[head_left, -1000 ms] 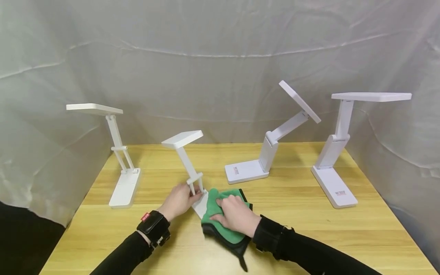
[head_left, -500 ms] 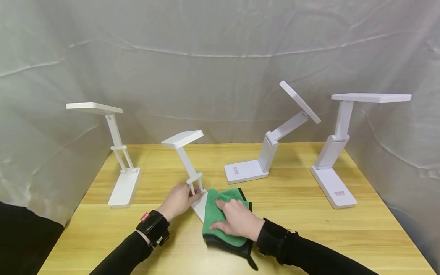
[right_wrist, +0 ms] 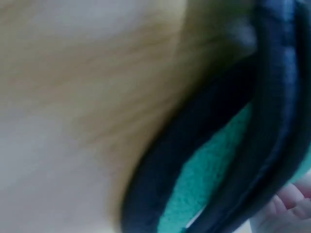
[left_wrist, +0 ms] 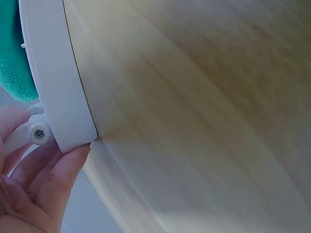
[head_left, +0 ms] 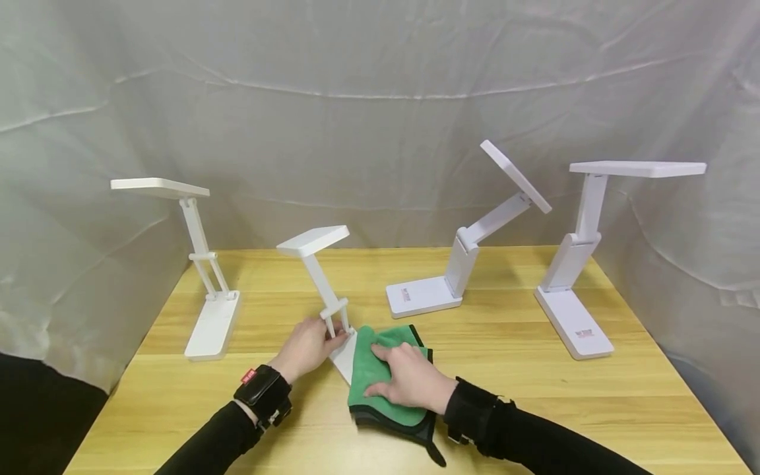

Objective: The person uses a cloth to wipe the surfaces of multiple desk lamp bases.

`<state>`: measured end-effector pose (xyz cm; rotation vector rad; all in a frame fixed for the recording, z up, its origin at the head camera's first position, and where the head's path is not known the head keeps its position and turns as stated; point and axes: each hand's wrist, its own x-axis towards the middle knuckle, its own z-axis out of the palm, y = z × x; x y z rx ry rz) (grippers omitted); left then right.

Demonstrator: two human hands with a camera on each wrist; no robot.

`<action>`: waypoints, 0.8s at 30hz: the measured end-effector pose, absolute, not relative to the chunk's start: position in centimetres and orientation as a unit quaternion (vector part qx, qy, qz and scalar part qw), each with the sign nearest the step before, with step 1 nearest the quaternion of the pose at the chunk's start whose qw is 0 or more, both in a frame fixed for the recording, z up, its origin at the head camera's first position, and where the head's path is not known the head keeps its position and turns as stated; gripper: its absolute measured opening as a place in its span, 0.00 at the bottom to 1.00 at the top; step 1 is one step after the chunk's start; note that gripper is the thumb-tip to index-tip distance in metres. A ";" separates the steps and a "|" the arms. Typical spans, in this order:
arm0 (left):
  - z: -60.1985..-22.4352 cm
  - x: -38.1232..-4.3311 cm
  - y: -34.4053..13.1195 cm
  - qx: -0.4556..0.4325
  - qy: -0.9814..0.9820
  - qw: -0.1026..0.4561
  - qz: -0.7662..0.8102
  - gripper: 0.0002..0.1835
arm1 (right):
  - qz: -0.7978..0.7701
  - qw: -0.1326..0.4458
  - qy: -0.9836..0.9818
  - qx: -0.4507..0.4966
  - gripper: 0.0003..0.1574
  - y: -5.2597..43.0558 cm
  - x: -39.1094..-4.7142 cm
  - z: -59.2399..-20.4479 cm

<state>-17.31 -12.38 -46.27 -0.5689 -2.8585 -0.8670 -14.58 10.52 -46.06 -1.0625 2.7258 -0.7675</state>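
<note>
A white folding desk lamp point(head_left: 321, 280) stands at the middle of the table, its head raised over a bent arm. My left hand point(head_left: 307, 346) grips the back end of its base, beside the arm's hinge. In the left wrist view, the fingers point(left_wrist: 60, 179) wrap the end of the lamp base point(left_wrist: 56, 73). My right hand point(head_left: 410, 379) holds a green cloth point(head_left: 371, 369) with black edging against the front of that base, hiding much of it. The right wrist view shows the cloth's black border point(right_wrist: 160, 160) large and blurred, with fingertips at the lower right corner.
Three more white desk lamps stand around: one at the left point(head_left: 212, 326), one at the back right point(head_left: 424, 295), one at the far right point(head_left: 572, 323). A grey fabric backdrop point(head_left: 356, 145) rises behind the wooden table point(head_left: 534, 396).
The right hand and green cloth have shifted slightly right and toward me along the lamp base, and the cloth's hanging loop has swung right. The left hand keeps its hold.
</note>
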 end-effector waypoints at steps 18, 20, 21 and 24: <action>-46.2 -17.3 -12.4 -0.196 -0.935 0.051 -0.290 0.06 | -0.243 0.048 0.898 -0.363 0.45 10.3 -14.8 -45.9; -46.2 -17.3 -12.4 -0.197 -0.934 0.051 -0.292 0.06 | -0.240 0.008 0.900 -0.363 0.37 10.0 -15.0 -46.1; -46.2 -17.3 -12.4 -0.197 -0.934 0.054 -0.294 0.06 | -0.239 -0.011 0.900 -0.364 0.33 9.8 -15.2 -46.3; -46.3 -17.2 -12.3 -0.188 -0.934 0.055 -0.300 0.06 | -0.245 -0.031 0.896 -0.370 0.22 9.8 -15.6 -46.5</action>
